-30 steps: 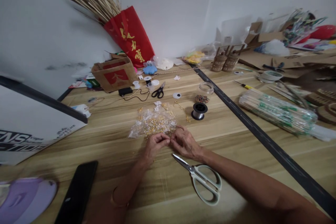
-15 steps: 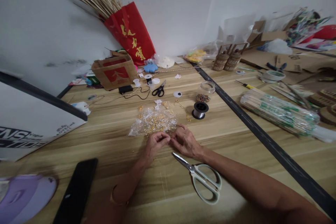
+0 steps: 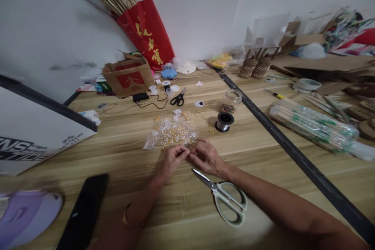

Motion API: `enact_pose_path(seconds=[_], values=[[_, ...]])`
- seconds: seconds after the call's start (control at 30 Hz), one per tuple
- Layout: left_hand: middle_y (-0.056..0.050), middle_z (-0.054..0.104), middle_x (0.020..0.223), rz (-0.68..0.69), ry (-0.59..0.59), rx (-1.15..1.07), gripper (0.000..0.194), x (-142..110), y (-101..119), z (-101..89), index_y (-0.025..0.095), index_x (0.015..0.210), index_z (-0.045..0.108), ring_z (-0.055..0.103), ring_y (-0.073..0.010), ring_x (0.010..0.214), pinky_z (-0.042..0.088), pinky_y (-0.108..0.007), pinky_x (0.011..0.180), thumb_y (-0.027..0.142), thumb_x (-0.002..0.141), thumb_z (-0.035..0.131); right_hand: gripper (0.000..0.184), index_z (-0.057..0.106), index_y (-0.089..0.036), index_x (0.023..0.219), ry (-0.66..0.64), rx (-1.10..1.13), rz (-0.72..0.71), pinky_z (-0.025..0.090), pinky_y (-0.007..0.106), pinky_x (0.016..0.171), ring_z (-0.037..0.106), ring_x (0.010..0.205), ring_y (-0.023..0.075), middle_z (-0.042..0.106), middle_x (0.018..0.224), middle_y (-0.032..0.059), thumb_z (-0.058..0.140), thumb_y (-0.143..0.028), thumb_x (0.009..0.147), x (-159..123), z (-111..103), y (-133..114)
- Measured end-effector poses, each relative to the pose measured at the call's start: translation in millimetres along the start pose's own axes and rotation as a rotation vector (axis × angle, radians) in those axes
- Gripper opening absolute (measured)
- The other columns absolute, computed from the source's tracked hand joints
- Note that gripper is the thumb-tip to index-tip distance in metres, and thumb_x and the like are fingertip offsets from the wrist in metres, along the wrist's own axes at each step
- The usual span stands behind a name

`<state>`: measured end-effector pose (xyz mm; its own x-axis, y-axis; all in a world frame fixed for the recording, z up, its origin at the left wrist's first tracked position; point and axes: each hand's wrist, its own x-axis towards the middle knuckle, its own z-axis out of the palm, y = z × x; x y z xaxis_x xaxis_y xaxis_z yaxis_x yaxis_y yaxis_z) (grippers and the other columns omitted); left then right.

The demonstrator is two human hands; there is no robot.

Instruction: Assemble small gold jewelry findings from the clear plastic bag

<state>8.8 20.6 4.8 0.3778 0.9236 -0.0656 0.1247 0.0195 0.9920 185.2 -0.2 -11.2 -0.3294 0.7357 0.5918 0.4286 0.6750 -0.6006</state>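
My left hand (image 3: pixel 173 161) and my right hand (image 3: pixel 207 158) meet at the fingertips low over the wooden table (image 3: pixel 140 199). Each is closed in a pinch; whatever sits between the fingers is too small or hidden to make out. Just beyond them lies a spread of clear plastic bags with gold and silver jewelry findings (image 3: pixel 175 133). Large scissors (image 3: pixel 225 197) with pale green handles rest below my right hand, blades pointing up-left. A spool of clear line (image 3: pixel 224 122) stands farther off to the right, beside a thin gold chain (image 3: pixel 206 119).
Behind the spool is a clear jar of beads (image 3: pixel 230 101). Small black scissors (image 3: pixel 178 97) lie at the back. A phone (image 3: pixel 83 211) and a purple visor (image 3: pixel 32 215) are at left, a white box (image 3: pixel 41 136) above them. Bagged sticks (image 3: pixel 313 127) lie right of a black strip (image 3: pixel 281 146).
The view has shifted slightly, so background things sit a little differently in it. My two hands stay pinched together in nearly the same place, with only small finger movements.
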Motion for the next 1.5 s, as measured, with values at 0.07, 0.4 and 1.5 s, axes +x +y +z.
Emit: enact_pose_path(seconds=[0.07,0.4,1.5], values=[[-0.001,0.063,0.063,0.0,0.012,-0.009,0.022,-1,1,-0.5,0.014,0.067,0.066,0.056,-0.0139,0.063,0.044,-0.023,0.063,0.036,0.072,0.069,0.019,0.053,-0.021,0.081,-0.009,0.029,0.04,0.043,0.034,0.081,0.052,0.067,0.0154,0.057,0.071,0.0005,0.046,-0.032,0.095,1,-2,-1],[-0.001,0.063,0.065,-0.02,0.053,-0.018,0.02,-2,5,-4.2,0.014,0.066,0.066,0.056,-0.014,0.066,0.043,-0.024,0.067,0.034,0.071,0.07,0.046,0.054,-0.019,0.071,0.053,0.196,0.387,0.039,0.026,0.061,0.049,0.061,0.0139,0.051,0.063,-0.0008,0.029,-0.046,0.099,2,-7,5],[0.0,0.059,0.062,0.064,0.06,-0.035,0.019,-1,7,-5.6,0.014,0.065,0.063,0.052,-0.012,0.062,0.039,-0.022,0.061,0.031,0.07,0.068,0.02,0.061,-0.017,0.088,-0.114,0.353,0.42,0.042,0.022,0.058,0.053,0.063,0.0112,0.061,0.072,0.0001,0.062,-0.036,0.083,9,-9,-18]])
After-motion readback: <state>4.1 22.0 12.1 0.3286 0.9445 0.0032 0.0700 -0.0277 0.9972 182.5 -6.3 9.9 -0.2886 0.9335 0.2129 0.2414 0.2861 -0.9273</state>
